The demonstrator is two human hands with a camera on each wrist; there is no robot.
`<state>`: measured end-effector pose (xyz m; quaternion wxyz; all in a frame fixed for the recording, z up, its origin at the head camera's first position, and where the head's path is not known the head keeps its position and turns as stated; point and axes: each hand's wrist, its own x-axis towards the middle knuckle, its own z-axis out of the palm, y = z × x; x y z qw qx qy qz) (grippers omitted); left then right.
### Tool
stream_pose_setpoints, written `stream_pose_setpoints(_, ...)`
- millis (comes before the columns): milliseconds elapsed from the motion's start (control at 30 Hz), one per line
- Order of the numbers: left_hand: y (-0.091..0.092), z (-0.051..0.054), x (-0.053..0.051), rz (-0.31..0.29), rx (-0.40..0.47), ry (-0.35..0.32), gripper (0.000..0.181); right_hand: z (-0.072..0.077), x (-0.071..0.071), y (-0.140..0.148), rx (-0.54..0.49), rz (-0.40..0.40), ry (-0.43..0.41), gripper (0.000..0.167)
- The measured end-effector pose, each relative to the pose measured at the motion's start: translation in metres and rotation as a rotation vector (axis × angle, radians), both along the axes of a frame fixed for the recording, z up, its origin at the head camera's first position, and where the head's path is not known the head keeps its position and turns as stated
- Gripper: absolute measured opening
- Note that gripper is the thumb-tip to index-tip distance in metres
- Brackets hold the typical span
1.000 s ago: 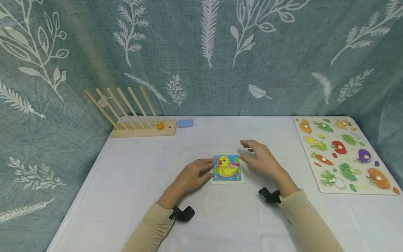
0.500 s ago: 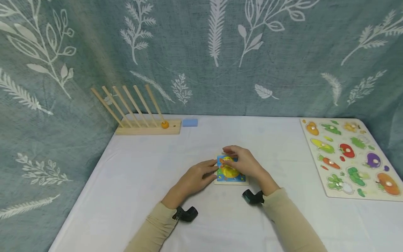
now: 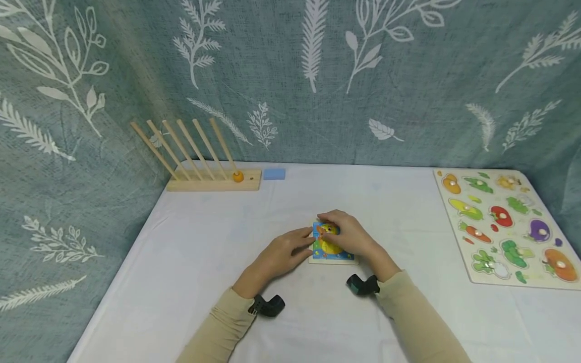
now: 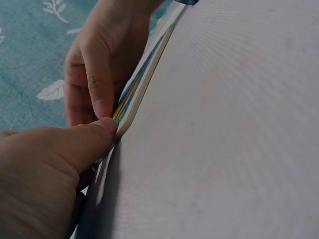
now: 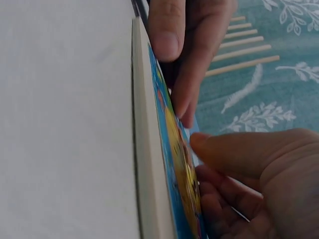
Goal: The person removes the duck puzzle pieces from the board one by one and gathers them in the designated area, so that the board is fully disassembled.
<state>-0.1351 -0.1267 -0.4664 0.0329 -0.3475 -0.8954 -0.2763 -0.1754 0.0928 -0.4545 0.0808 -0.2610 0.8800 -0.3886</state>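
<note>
A small square duck puzzle [image 3: 321, 254], with a yellow duck on blue in a pale wooden frame, lies flat on the white cloth. My left hand [image 3: 279, 256] holds its left edge between thumb and fingers. In the left wrist view that thumb [image 4: 94, 137] is at the frame's corner. My right hand [image 3: 354, 236] lies over the upper right of the picture, thumb on the duck and fingers reaching toward the far edge. Its thumb [image 5: 224, 149] comes close to the picture face in the right wrist view. The right hand covers part of the duck.
At the back left stands a wooden peg rack [image 3: 213, 185] with several slanting rods and one orange bead [image 3: 238, 176]. Beside it lies a blue block [image 3: 274, 174]. A vegetable peg puzzle board [image 3: 485, 242] lies on the right. A teal leaf-patterned curtain [image 3: 336, 126] hangs behind the table.
My right hand has moved left from beside the duck puzzle to over its picture, its thumb now on the duck. My left hand has stayed at the left edge. The head view has shifted slightly.
</note>
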Motion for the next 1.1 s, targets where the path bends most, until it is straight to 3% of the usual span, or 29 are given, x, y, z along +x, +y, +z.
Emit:
stream_pose_setpoints(467, -0.0007, -0.0008, -0.0012, -0.006, -0.012, 0.008, 0.036, -0.0041, 0.0023, -0.0061, 0.081, -0.022, 0.049, 0.041)
stream_pose_setpoints(900, -0.0005, -0.0006, -0.0008, -0.004, -0.001, 0.008, 0.035, -0.0084, 0.0015, -0.0076, -0.077, -0.128, 0.021, 0.026)
stream_pose_setpoints(1100, -0.0007, -0.0004, -0.0006, 0.004, 0.01, 0.001, 0.035, -0.01, 0.0014, -0.0076, -0.122, -0.188, 0.06, 0.021)
